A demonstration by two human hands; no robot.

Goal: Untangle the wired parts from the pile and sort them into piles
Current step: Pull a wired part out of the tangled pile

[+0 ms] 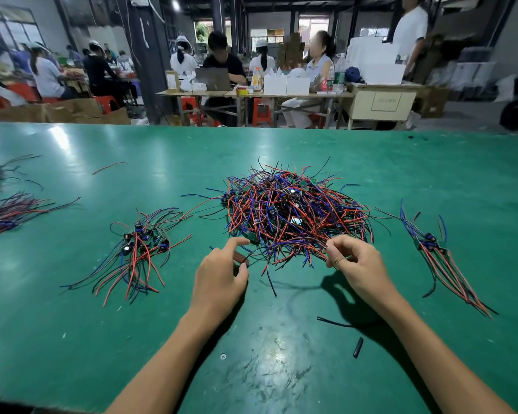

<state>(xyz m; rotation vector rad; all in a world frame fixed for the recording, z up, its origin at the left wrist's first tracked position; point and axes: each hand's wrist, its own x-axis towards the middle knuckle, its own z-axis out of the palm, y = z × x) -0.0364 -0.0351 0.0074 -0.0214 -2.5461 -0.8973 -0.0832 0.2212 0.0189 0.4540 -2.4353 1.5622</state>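
Only the head view to go on here. The big tangle [293, 213] sits mid-table, a bit toward the far edge, with sorted bunches around it: one left [141, 249], one right [440, 255], more at the left edge [9, 213].

The left hand [219, 279] is at the tangle's near-left fringe, thumb and forefinger curled toward a dark wire. Whether they've actually closed on it, I can't tell. The right hand [356, 261] is at the near-right fringe, fingertips pinched together on a few strands.

What I'd worry about: yank either side and the whole knot drags toward the near edge instead of giving up one part. The wires loop through each other, so a hard pull could tighten snags or strain a lead where it joins its little board. It could also sweep loose ends into the left bunch, which isn't far off, and mix the piles.
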